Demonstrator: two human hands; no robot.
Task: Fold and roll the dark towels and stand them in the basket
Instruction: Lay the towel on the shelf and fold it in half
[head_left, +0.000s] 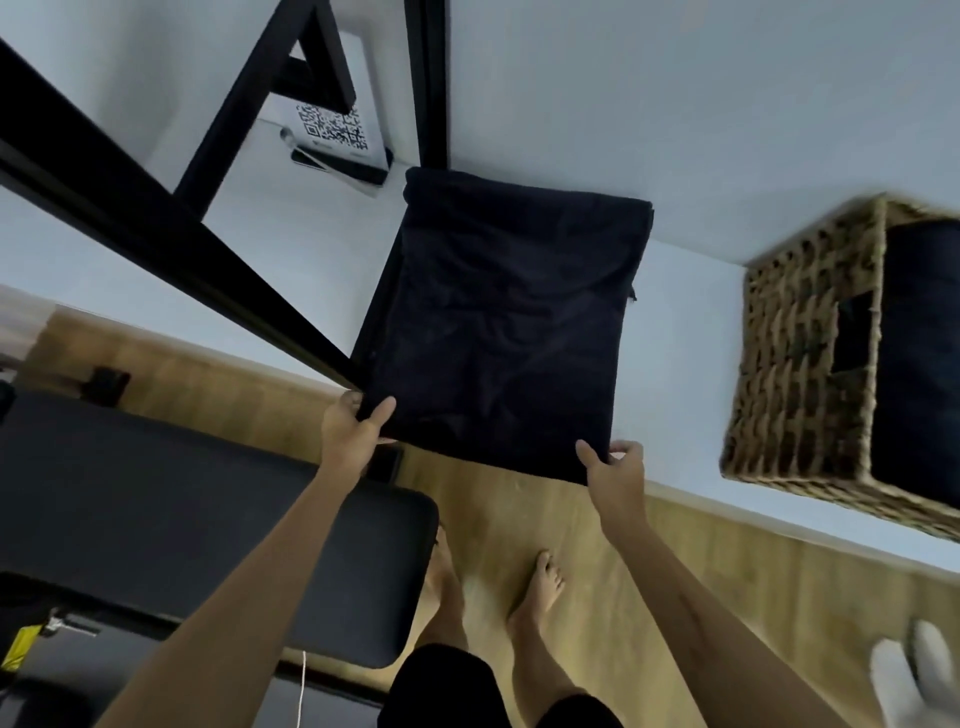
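Left hand (353, 426) pinched towel (498, 322) corner at 7 o'clock, right hand (615, 467) pinched 5 o'clock corner. Advice: keep edge taut, fold squarely toward 12; basket (800, 353) waited at 3.

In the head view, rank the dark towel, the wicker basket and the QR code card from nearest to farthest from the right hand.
Measured from the right hand:
1. dark towel, pinched at its near right corner.
2. wicker basket, on the table to the right.
3. QR code card, far back on the left.

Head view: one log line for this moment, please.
dark folded towel flat on white table | left hand, right hand pinch near corners | wicker basket right
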